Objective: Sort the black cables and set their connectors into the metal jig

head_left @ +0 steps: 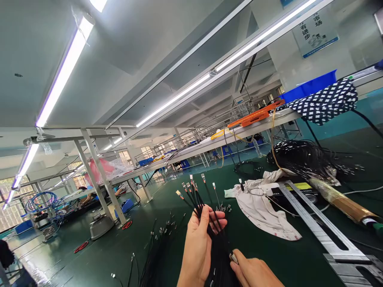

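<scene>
My left hand [197,239] is closed around a bunch of thin black cables [220,253], its thumb pressed over them. Small silver plugs with orange-red bits fan out above the fingers at the cables' upper ends. Lower right of it, my right hand [254,271] pinches a small metal connector [233,258] between thumb and fingertips, close against the bunch. Left of my hands, more black cables [152,255] with silver tips lie on the dark green tabletop [110,255]. Several loose tiny connectors [226,208] lie just beyond my left hand.
On the right are a whitish cloth [260,207], a slotted metal frame [323,235], a brown tape-wrapped roll [341,199] and a coil of black cable [299,153]. A raised shelf [191,149] crosses behind, bearing orange parts and a blue bin [311,87]. A grey metal base [101,226] stands left.
</scene>
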`<state>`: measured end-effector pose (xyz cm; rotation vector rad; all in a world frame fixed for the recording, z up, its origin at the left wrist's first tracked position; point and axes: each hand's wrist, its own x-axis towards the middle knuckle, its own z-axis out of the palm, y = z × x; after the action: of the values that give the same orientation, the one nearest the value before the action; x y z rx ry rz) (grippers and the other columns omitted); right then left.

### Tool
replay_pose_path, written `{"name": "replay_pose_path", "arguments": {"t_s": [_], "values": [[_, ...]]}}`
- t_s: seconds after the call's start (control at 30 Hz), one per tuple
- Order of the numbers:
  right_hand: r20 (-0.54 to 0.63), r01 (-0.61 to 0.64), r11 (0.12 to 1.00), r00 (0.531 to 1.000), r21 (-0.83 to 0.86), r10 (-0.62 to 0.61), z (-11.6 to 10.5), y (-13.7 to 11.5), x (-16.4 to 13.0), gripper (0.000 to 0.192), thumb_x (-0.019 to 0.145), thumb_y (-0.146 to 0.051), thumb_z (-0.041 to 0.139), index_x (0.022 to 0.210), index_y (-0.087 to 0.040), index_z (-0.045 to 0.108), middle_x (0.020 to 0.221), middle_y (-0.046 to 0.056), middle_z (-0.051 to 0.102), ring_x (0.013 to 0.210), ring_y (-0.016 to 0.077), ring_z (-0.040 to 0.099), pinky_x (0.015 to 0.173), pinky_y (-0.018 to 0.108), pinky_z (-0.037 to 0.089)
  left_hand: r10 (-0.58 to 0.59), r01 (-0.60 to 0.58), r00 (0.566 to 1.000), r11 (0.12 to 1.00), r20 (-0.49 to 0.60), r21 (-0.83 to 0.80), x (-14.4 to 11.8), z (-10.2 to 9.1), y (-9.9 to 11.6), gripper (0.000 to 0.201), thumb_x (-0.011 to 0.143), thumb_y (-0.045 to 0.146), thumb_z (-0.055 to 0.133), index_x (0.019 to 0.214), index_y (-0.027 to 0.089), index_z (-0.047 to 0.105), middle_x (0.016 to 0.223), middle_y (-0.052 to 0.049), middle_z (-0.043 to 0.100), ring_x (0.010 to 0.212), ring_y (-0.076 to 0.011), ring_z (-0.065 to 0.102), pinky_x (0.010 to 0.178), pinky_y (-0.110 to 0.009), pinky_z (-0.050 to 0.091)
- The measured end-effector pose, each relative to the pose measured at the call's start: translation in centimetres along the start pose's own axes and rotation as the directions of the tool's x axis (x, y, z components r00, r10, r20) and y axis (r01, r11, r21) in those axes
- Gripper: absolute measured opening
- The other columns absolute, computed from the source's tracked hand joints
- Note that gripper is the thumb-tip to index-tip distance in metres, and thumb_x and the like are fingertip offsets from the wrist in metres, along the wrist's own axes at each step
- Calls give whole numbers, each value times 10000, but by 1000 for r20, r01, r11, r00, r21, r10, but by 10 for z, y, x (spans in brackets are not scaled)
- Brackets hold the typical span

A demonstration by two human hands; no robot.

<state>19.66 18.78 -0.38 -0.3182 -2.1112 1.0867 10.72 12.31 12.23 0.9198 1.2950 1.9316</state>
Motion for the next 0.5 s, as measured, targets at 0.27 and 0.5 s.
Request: {"name": "replay_pose_path", "arguments": {"t_s": [0.27,0.5], "values": [[42,-248,818,963,519,266,-45,-41,28,543,771,-586,606,1075,-146,509,911,100,638,877,247,604,781,346,462,70,-73,992,997,106,18,-2,0,-4,408,776,502,710,960,146,635,693,22,568,659,-104,489,697,-255,447],[-35,-96,786,988,611,148,-41,-65,45,454,786,-644,580,867,-199,547,895,40,595,860,205,553,762,309,455,69,-61,996,988,-53,141,-3,7,-5,526,569,642,791,800,189,657,749,9,611,799,-155,551,712,-243,443]]}}
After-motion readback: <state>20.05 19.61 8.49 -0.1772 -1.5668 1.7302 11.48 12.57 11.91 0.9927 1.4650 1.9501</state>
